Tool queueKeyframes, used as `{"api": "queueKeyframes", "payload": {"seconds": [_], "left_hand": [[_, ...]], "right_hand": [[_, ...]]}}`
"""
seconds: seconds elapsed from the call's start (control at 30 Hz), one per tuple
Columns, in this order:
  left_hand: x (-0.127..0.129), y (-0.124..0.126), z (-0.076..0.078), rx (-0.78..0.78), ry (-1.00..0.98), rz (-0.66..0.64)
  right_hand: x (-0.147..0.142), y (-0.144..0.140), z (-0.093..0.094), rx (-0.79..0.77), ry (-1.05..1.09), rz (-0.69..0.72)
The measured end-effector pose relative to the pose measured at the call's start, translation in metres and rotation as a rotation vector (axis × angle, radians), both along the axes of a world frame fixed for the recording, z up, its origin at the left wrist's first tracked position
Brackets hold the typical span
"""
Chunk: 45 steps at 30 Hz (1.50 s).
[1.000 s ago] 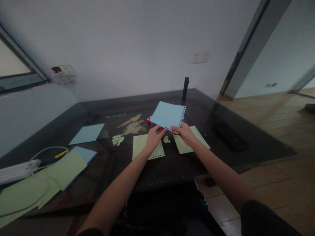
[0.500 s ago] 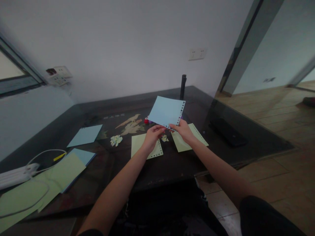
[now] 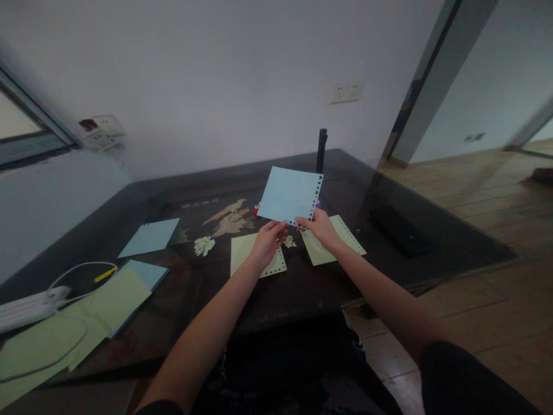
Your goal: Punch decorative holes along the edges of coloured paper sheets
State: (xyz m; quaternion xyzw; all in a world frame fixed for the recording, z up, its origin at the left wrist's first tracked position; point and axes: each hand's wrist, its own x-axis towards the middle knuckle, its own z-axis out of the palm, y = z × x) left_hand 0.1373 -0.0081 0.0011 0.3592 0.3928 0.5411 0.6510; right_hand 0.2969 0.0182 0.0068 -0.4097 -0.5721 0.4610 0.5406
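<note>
Tilted more upright than before, the blue sheet (image 3: 288, 196) is pinched at its lower edge by left hand (image 3: 266, 241) and right hand (image 3: 320, 227), above bare dark table (image 3: 302, 288).

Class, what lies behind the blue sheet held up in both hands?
Behind the blue punched sheet a small red object and a purple bit peek out; the rest is covered.
</note>
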Motion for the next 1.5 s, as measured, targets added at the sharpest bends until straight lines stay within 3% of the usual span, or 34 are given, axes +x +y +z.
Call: {"api": "queueKeyframes", "payload": {"seconds": [1.07,1.33,1.5], "left_hand": [[0.002,-0.001,0.001,-0.01,-0.099,-0.056],[0.003,0.0,0.001,-0.029,-0.072,0.025],[0.003,0.0,-0.002,0.025,-0.07,0.096]], "right_hand": [[0.001,0.007,-0.01,0.0,0.036,0.034],[0.001,0.001,-0.001,-0.047,0.1,0.016],[-0.001,-0.006,0.006,-0.061,0.21,0.172]]}}
